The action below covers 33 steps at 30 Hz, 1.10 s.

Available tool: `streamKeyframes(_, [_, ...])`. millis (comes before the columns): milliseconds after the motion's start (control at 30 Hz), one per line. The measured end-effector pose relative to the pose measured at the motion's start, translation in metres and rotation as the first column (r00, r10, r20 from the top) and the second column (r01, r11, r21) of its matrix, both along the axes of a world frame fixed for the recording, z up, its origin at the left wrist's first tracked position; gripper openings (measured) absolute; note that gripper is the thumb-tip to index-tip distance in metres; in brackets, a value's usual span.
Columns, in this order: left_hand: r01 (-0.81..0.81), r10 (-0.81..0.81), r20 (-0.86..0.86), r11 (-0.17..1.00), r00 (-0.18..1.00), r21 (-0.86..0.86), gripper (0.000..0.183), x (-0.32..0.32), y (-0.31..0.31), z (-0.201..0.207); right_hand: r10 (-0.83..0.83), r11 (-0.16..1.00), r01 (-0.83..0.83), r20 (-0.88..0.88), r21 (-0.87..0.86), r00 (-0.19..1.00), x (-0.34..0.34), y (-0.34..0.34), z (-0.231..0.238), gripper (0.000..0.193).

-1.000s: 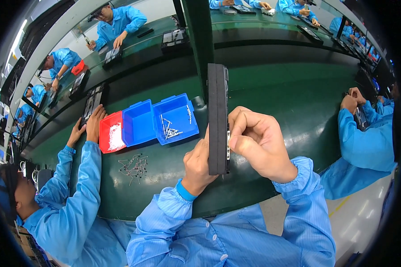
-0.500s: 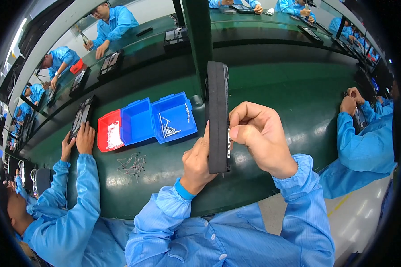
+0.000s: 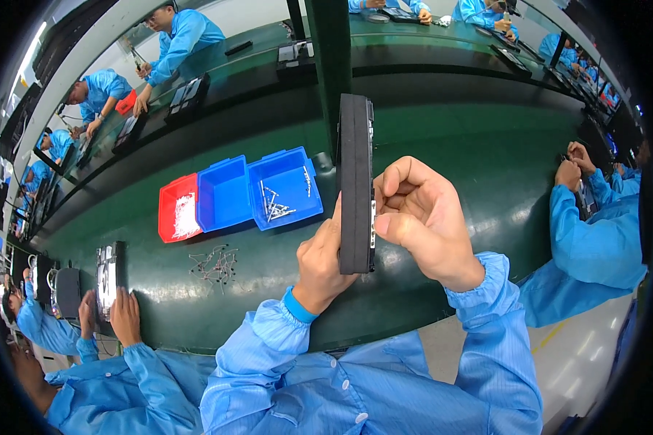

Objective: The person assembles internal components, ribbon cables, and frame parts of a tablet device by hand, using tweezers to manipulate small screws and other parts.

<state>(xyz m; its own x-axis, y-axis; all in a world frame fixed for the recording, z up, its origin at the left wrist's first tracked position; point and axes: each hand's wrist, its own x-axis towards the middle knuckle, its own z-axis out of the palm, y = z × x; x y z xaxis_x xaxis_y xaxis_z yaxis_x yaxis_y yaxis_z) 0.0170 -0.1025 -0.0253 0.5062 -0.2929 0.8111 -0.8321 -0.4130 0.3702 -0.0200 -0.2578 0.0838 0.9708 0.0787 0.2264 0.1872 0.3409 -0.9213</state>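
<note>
In front of me a thick black rectangular block [image 3: 355, 181] stands on its narrow side, slightly above the table. My left hand [image 3: 322, 257] is closed around its left side; part of the fingers is hidden behind it. A narrow white strip [image 3: 373, 235] with dark spots runs along the right face. Against this strip rests the thumb of my right hand [image 3: 424, 217]. Its index finger is bent just above, with a gap to the thumb, and I see nothing held between them. The block's right face is mostly turned away from view.
Left of the block stand a red bin [image 3: 168, 210] of small white pieces, a blue bin [image 3: 223, 192], and another blue bin [image 3: 290, 170] with metal pins. Thin wired parts [image 3: 214, 264] lie nearer. Co-workers sit on both sides; a dark post [image 3: 329, 65] rises behind the block.
My right thumb and index finger have spread apart at the white strip, and the thumb sits slightly lower. The co-worker on the left has brought their device nearer the table's front edge.
</note>
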Motion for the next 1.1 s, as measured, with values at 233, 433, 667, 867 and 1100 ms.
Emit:
streamKeyframes(233, [0.000,0.000,-0.032,1.000,0.999,0.021,0.071,0.000,0.001,0.002,-0.014,1.000,0.014,-0.010,0.004,1.000,0.000,0.003,0.000,0.032])
streamKeyframes(433, [0.035,-0.035,-0.026,0.999,0.999,-0.004,0.072,0.002,0.002,0.000,0.003,0.999,0.001,0.081,-0.051,0.997,-0.002,0.005,-0.004,0.033])
streamKeyframes(667, [0.068,-0.068,0.001,0.996,0.998,-0.049,0.074,0.003,-0.002,-0.001,-0.008,0.997,-0.009,0.218,0.077,0.976,0.000,0.003,-0.021,0.045])
streamKeyframes(867, [0.146,-0.237,-0.323,0.948,0.916,-0.282,0.039,-0.003,0.001,-0.011,-0.606,0.751,0.601,0.077,-0.273,0.792,-0.023,-0.081,-0.079,0.041])
streamKeyframes(1100, [0.054,-0.774,-0.610,0.611,-0.170,-0.790,0.031,-0.019,-0.002,0.028,-0.478,0.808,0.528,-0.232,0.263,0.847,-0.146,-0.064,-0.170,0.053])
